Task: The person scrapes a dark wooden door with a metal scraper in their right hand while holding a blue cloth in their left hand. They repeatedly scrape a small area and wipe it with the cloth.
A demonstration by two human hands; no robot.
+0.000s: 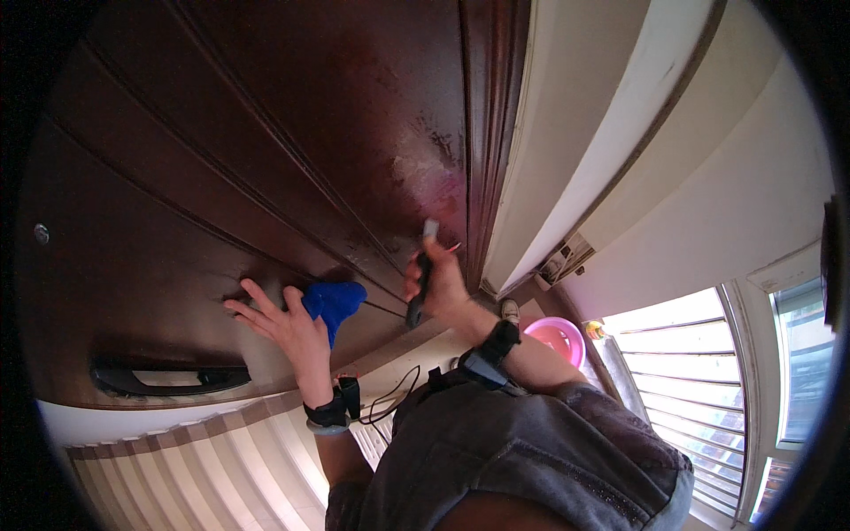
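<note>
Before me is a dark brown door (279, 60) with grooved panels. A pale, scuffed patch of residue (422, 176) marks its surface near the frame side. My right hand (446, 282) grips a scraper-like tool (425, 269) with a dark handle. Its short flat metal end (430, 229) points up just below the patch; whether it touches the door I cannot tell. My left hand (285, 324) rests against the door with its fingers spread. A blue cloth (339, 302) is tucked at its thumb and index finger.
A dark door handle (169, 379) lies at lower left, a lock cylinder (42, 233) above it. The white door frame (564, 126) runs along the right. On the floor stands a pink basin (576, 340) near a barred window (690, 358). A black cable (392, 397) hangs by my waist.
</note>
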